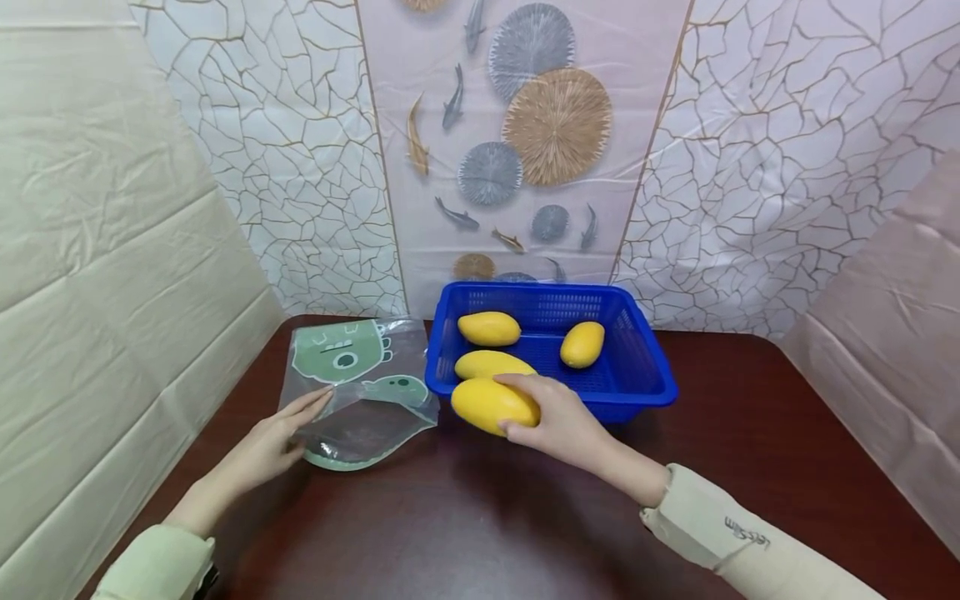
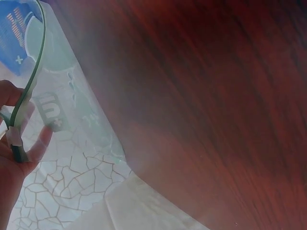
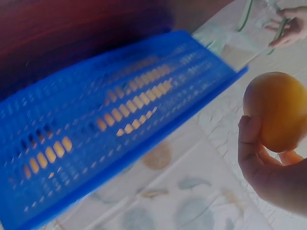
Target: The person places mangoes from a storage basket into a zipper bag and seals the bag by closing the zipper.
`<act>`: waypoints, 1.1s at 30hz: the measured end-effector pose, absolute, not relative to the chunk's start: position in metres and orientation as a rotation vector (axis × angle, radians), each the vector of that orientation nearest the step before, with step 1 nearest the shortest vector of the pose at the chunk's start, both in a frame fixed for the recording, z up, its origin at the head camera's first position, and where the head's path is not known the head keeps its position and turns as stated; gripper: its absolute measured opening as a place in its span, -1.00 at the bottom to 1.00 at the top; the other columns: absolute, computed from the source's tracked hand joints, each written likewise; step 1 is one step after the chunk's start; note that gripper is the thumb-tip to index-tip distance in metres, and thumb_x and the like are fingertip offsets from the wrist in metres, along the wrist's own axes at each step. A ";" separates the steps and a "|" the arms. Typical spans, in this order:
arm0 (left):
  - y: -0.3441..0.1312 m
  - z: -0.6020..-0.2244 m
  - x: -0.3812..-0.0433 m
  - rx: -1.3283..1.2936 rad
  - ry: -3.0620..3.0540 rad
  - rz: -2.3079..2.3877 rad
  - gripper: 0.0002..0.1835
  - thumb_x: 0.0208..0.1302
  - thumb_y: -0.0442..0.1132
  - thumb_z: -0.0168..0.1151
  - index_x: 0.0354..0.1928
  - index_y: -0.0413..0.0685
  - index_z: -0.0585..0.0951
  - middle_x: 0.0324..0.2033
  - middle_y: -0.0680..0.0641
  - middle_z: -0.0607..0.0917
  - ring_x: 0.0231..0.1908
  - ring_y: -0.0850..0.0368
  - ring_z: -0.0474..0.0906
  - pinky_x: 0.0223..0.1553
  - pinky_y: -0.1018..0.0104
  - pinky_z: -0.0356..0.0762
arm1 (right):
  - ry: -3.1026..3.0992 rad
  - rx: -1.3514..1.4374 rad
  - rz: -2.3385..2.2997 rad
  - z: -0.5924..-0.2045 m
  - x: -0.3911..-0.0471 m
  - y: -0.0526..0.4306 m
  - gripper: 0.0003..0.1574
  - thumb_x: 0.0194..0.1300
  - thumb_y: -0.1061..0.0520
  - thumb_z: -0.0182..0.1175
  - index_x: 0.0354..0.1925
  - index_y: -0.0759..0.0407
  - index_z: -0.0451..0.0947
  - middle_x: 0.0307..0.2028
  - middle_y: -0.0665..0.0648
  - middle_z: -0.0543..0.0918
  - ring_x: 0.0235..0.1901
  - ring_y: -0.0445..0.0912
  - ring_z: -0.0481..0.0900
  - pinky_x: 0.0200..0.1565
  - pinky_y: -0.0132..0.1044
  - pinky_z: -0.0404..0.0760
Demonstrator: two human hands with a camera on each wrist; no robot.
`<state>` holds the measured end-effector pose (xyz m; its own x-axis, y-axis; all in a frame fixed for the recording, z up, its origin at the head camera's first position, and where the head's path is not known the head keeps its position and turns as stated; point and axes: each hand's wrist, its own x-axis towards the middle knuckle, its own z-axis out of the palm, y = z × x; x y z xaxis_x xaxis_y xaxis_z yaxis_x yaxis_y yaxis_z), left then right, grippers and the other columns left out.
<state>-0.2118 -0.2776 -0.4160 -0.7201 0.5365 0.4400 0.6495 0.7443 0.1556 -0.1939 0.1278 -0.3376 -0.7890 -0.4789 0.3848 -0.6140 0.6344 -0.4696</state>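
My right hand (image 1: 558, 417) grips a yellow mango (image 1: 491, 406), held up in front of the near rim of a blue plastic basket (image 1: 652, 392). In the right wrist view the thumb and fingers curl round that mango (image 3: 276, 108). Several more mangoes lie in the basket, among them one mango (image 1: 582, 345) on the right side. To the left, a clear zip bag (image 1: 360, 429) with a green cartoon print has its mouth spread toward me. My left hand (image 1: 266, 450) holds the bag's left edge, and the left wrist view shows fingers on both sides of its green rim (image 2: 36, 69).
Everything rests on a dark red-brown wooden table (image 1: 420, 533). A patterned cloth (image 1: 487, 225) hangs behind the basket, and pale fabric walls (image 1: 112, 275) close in both sides. The bag lies right beside the basket's left wall.
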 end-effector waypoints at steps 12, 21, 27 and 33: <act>-0.279 -0.416 -0.209 -0.910 -2.555 -0.425 -0.08 -0.36 -0.70 0.31 0.27 -0.23 0.40 0.22 -0.23 0.41 -0.17 0.09 0.47 -0.45 0.52 0.33 | -2.681 1.048 0.930 -0.347 -0.180 0.097 -0.32 0.08 0.01 0.28 0.21 0.02 0.45 0.05 0.00 0.61 -0.10 -0.14 0.51 -0.11 -0.24 0.48; -0.277 -0.418 -0.211 -0.898 -2.573 -0.439 -0.08 -0.34 -0.70 0.28 0.28 -0.22 0.39 0.23 -0.23 0.40 -0.18 0.10 0.45 -0.47 0.54 0.30 | -2.732 1.078 0.953 -0.361 -0.181 0.079 -0.32 0.08 0.03 0.28 0.21 0.03 0.44 0.01 0.02 0.61 -0.15 -0.15 0.46 -0.11 -0.27 0.46; -0.278 -0.417 -0.208 -0.882 -2.588 -0.445 -0.01 -0.34 -0.69 0.28 0.33 -0.09 0.35 0.24 -0.22 0.40 -0.18 0.10 0.45 -0.48 0.55 0.30 | -2.741 1.097 0.956 -0.367 -0.182 0.070 -0.32 0.08 0.02 0.26 0.21 0.05 0.44 -0.05 0.03 0.62 -0.20 -0.15 0.43 -0.17 -0.35 0.43; -0.276 -0.416 -0.208 -0.886 -2.591 -0.445 -0.01 -0.33 -0.69 0.27 0.34 -0.10 0.34 0.25 -0.23 0.39 -0.17 0.11 0.44 -0.48 0.56 0.31 | -2.749 1.105 0.925 -0.376 -0.186 0.065 -0.31 0.07 0.01 0.26 0.21 0.05 0.45 -0.09 0.03 0.62 -0.23 -0.18 0.41 -0.21 -0.40 0.41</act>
